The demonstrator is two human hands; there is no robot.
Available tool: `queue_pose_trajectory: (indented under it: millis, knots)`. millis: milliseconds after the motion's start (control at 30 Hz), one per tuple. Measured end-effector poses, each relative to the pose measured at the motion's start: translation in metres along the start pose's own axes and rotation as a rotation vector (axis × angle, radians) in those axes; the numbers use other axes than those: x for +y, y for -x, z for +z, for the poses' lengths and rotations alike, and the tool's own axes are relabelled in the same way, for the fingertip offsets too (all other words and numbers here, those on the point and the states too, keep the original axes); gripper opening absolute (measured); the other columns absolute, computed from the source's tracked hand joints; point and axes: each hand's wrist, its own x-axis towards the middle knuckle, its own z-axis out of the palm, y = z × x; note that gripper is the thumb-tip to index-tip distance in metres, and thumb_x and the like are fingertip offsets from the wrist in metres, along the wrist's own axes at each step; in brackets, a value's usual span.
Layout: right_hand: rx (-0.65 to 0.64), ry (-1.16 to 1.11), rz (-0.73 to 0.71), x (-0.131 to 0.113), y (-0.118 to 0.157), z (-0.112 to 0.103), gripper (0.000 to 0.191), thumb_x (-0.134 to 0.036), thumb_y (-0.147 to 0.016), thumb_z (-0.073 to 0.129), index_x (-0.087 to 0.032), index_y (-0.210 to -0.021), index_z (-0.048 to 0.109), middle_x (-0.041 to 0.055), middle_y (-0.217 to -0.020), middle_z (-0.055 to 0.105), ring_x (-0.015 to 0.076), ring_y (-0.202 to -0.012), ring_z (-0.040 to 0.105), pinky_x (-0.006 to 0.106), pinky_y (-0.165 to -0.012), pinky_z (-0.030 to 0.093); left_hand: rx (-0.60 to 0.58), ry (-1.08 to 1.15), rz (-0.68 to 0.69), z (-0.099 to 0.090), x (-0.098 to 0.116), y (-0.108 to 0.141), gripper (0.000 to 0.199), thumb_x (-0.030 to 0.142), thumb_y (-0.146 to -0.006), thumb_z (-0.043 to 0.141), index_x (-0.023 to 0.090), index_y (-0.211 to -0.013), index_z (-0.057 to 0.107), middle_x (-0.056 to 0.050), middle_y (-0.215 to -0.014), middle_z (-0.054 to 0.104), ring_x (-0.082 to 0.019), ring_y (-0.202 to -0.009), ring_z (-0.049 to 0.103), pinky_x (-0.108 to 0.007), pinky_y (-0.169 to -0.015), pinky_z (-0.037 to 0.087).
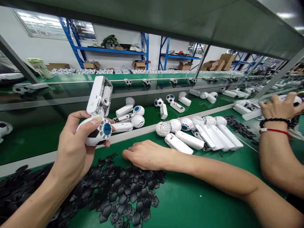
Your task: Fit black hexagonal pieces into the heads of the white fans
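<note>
My left hand [78, 139] is closed around the ball end of a white device with a football-patterned ball head [98, 131], raised above the bench. Its oblong white body points up, with a clear side showing the inner parts, and a blue disc sits on the ball. Over the far edge of a pile of black pentagon pieces [121, 190] rests my right hand [147, 155], back upward and fingers curled. Its fingertips are mostly hidden, so I cannot tell what is in them. Beside it lies a row of white devices [187, 142] with ball heads.
A co-worker's hand [280, 107] with bracelets grips a similar device at the right. More devices [129, 118] lie on the green conveyor [147, 122] behind a pale rail. Small black parts [239, 128] are heaped at the right. A metal shelf [152, 19] hangs overhead.
</note>
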Motion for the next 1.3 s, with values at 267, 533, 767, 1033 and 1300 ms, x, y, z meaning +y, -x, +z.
queue_pose_trajectory:
  millis: [267, 533, 767, 1033, 1300]
  knots:
    - [-0.024, -0.271, 0.096, 0.014, 0.0, -0.007, 0.012, -0.021, -0.107, 0.068, -0.014, -0.112, 0.075, 0.0094, -0.104, 0.082, 0.0217, -0.088, 0.072, 0.032, -0.062, 0.033, -0.058, 0.014, -0.032, -0.002, -0.006, 0.001, 0.04, 0.029, -0.074, 0.087, 0.024, -0.096, 0.054, -0.003, -0.078, 0.073, -0.024, -0.068, 0.07, -0.025, -0.036, 0.053]
    - [0.062, -0.449, 0.115, 0.023, 0.001, -0.007, 0.008, -0.015, -0.095, 0.082, -0.018, -0.087, 0.084, 0.0013, -0.081, 0.081, 0.0164, -0.074, 0.073, 0.025, -0.065, 0.043, -0.179, -0.038, -0.037, -0.008, -0.01, 0.005, 0.063, 0.04, -0.076, 0.087, 0.023, -0.127, 0.056, -0.008, -0.099, 0.077, -0.025, -0.078, 0.073, -0.028, -0.045, 0.06]
    - [0.452, -0.899, 0.236, 0.024, 0.006, -0.021, 0.028, -0.038, -0.102, 0.077, -0.016, -0.085, 0.077, 0.002, -0.073, 0.077, 0.0141, -0.063, 0.071, 0.023, -0.057, 0.05, -0.254, -0.081, 0.122, -0.006, -0.016, 0.008, 0.056, 0.059, -0.088, 0.083, 0.022, -0.123, 0.058, -0.005, -0.092, 0.073, -0.017, -0.061, 0.063, -0.027, -0.045, 0.058]
    - [0.528, -1.618, 0.263, 0.001, 0.012, -0.047, 0.044, -0.051, -0.069, 0.102, -0.017, -0.081, 0.076, 0.0025, -0.077, 0.08, 0.0162, -0.07, 0.079, 0.025, -0.067, 0.064, -0.19, -0.201, 0.34, -0.008, -0.034, 0.017, 0.057, 0.067, -0.101, 0.066, 0.024, -0.137, 0.057, -0.007, -0.1, 0.077, -0.019, -0.079, 0.073, -0.026, -0.06, 0.058]
    - [0.394, -1.73, 0.324, -0.004, 0.013, -0.044, 0.042, -0.049, -0.063, 0.105, -0.016, -0.073, 0.08, 0.0023, -0.07, 0.079, 0.0134, -0.064, 0.078, 0.02, -0.062, 0.061, -0.268, -0.323, 0.566, -0.014, -0.038, 0.026, 0.046, 0.052, -0.107, 0.065, 0.028, -0.145, 0.055, -0.007, -0.11, 0.077, -0.02, -0.091, 0.072, -0.031, -0.074, 0.056]
